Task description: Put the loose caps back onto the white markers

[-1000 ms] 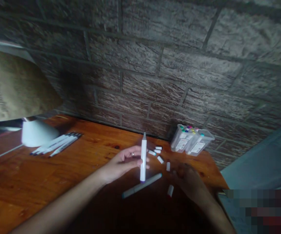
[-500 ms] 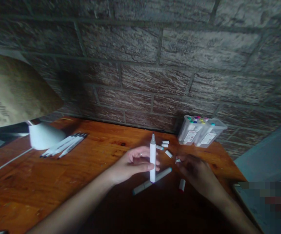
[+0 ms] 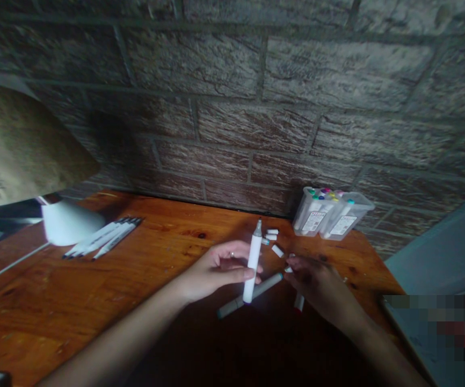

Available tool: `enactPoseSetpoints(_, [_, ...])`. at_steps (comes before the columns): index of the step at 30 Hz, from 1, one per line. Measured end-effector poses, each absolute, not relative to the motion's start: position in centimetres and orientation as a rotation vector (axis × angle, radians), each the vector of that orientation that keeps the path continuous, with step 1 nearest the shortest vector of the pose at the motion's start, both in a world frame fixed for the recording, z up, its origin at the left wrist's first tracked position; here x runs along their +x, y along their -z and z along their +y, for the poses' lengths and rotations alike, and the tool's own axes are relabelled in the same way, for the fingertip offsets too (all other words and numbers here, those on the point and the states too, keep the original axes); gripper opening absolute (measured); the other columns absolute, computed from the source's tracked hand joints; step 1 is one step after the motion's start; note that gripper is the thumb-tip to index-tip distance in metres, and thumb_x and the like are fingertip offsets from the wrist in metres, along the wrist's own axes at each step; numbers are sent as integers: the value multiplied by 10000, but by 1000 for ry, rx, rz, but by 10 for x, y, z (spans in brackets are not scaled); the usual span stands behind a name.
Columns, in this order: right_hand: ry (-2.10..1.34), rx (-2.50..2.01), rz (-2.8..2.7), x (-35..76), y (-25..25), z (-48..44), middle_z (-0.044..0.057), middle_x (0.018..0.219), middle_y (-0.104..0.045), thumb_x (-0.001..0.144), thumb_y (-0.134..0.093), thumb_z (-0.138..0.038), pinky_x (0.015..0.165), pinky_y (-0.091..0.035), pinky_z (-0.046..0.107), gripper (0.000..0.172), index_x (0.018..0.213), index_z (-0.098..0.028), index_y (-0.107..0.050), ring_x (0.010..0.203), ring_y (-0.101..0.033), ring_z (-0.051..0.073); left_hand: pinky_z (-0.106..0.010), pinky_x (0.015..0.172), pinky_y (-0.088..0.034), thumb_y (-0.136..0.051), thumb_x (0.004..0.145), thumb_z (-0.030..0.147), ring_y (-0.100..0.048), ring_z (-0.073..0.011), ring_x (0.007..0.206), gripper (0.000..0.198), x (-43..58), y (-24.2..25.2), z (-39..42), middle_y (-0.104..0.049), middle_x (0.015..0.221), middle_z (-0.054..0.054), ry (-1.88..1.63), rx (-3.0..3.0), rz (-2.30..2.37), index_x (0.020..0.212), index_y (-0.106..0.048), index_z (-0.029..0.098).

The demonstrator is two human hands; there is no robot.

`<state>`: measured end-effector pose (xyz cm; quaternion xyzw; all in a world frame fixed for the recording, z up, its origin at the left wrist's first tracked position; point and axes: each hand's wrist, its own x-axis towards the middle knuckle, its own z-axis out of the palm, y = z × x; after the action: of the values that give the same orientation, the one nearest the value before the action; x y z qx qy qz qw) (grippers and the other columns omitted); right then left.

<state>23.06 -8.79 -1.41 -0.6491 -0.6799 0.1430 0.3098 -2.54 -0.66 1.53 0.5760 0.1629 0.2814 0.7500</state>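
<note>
Pinched in my left hand [image 3: 220,271] is a white marker [image 3: 252,266], uncapped, its grey tip pointing up and tilted slightly right. To its right, the fingers of my right hand [image 3: 317,282] close on a small white marker cap [image 3: 289,267], partly hidden by the fingertips. Behind the held marker, a capped marker with teal ends [image 3: 230,308] lies on the table. A white cap with a red end [image 3: 299,302] rests below my right hand, partly covered by it. Several loose caps [image 3: 277,251] lie beyond the hands.
Two clear plastic boxes [image 3: 339,228] with colourful markers stand by the brick wall at the back right. Several white markers [image 3: 111,239] lie on the left of the wooden table [image 3: 168,236], beside a lamp with a white base [image 3: 69,223].
The marker in my left hand has tilted, its tip leaning right. My right hand has shifted slightly left towards it with the cap and covers more of the red-ended cap.
</note>
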Motion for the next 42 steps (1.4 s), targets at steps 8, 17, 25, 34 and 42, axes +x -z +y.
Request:
enactPoseSetpoints(8, [-424, -1567, -1723, 225, 1, -90, 49, 980, -772, 913, -632, -342, 758, -564, 310, 176, 1011, -228, -723, 845, -731, 210, -282, 773, -582, -796, 803, 207, -733, -166, 813, 257, -24, -17, -6, -748, 953, -46, -639, 1251, 436, 1029, -685, 153])
enactPoseSetpoints(17, [-384, -1460, -1700, 219, -3, -93, 34, 884, -740, 911, -635, -292, 628, -543, 250, 201, 1093, -219, -681, 710, -686, 159, -247, 701, -525, -739, 861, 327, -681, -144, 767, 286, -24, -13, -1, -726, 954, -59, -668, 1339, 554, 1078, -666, 156])
enactPoseSetpoints(25, [-409, -1461, -1669, 221, 1, -92, 44, 950, -736, 895, -629, -256, 692, -558, 271, 224, 1113, -210, -654, 749, -689, 161, -190, 565, -439, -719, 857, 441, -601, -102, 668, 354, -21, -16, -3, -663, 884, -22, -607, 1349, 651, 1080, -645, 176])
enactPoseSetpoints(34, [-427, -1479, -1765, 219, 4, -88, 33, 916, -733, 884, -626, -226, 709, -540, 271, 180, 1060, -208, -657, 792, -693, 168, -185, 524, -429, -676, 878, 476, -572, -98, 632, 368, -17, -17, -8, -659, 853, -26, -539, 1463, 654, 1058, -643, 157])
enactPoseSetpoints(42, [-531, -1459, -1836, 216, 7, -89, 17, 904, -728, 902, -613, -218, 677, -522, 246, 155, 1052, -219, -647, 756, -687, 149, -187, 549, -424, -661, 896, 440, -551, -96, 633, 310, -16, -16, -10, -633, 796, -8, -498, 1512, 605, 1011, -650, 153])
